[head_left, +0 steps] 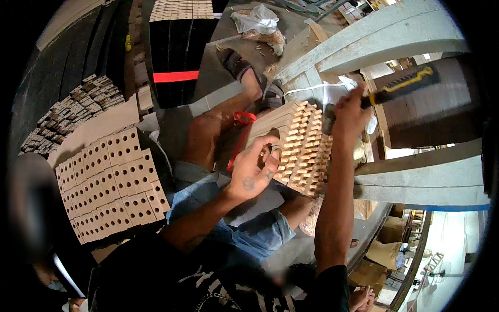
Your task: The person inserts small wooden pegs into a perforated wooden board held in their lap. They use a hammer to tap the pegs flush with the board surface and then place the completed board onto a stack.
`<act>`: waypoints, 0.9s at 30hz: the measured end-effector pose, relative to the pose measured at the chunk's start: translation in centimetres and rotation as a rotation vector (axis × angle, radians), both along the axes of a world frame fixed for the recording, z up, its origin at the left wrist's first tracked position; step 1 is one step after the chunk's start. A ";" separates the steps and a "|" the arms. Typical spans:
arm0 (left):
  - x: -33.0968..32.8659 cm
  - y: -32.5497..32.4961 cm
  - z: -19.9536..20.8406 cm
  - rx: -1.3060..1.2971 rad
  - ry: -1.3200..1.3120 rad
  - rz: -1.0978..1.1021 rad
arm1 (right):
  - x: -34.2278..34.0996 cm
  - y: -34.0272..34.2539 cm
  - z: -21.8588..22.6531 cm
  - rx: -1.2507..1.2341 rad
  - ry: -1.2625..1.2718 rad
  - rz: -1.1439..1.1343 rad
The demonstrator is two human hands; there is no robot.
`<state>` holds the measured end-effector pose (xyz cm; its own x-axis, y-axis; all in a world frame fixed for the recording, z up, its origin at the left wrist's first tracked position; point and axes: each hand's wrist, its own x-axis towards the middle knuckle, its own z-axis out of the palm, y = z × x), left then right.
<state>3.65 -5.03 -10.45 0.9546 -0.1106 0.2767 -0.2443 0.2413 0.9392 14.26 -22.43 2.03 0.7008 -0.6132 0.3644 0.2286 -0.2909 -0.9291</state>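
Note:
A bundle of wooden boards [267, 125] rests across my lap, its end face studded with rows of pale wooden dowels [304, 148]. Over the near side of that face my left hand [254, 169] is closed, thumb and fingers curled together beside the dowels. What it pinches, if anything, is hidden by the fingers. My right hand [351, 114] grips a hammer [400, 86] with a black and yellow handle. The handle's end points up to the right, and the dark head, partly behind my hand, is close to the dowels' right edge. A red strap [239, 145] wraps the boards.
At left stands a stack of drilled boards [112, 179]. Black-sided boards [179, 49] with a red band stand ahead, and more [78, 112] lie far left. A grey curved metal frame [395, 36] rises at right. A plastic bag [260, 23] lies on the floor. Other people are partly visible near the lower edge.

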 end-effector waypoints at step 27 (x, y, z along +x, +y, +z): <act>-0.2 0.3 -1.5 0.054 0.006 0.011 | -9.9 3.0 2.6 0.149 -0.178 0.181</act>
<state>3.41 -4.72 -11.99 0.9574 -0.1146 0.2650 -0.2411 0.1876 0.9522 4.37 -19.43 4.65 0.7367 -0.5404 0.4064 0.4274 -0.0936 -0.8992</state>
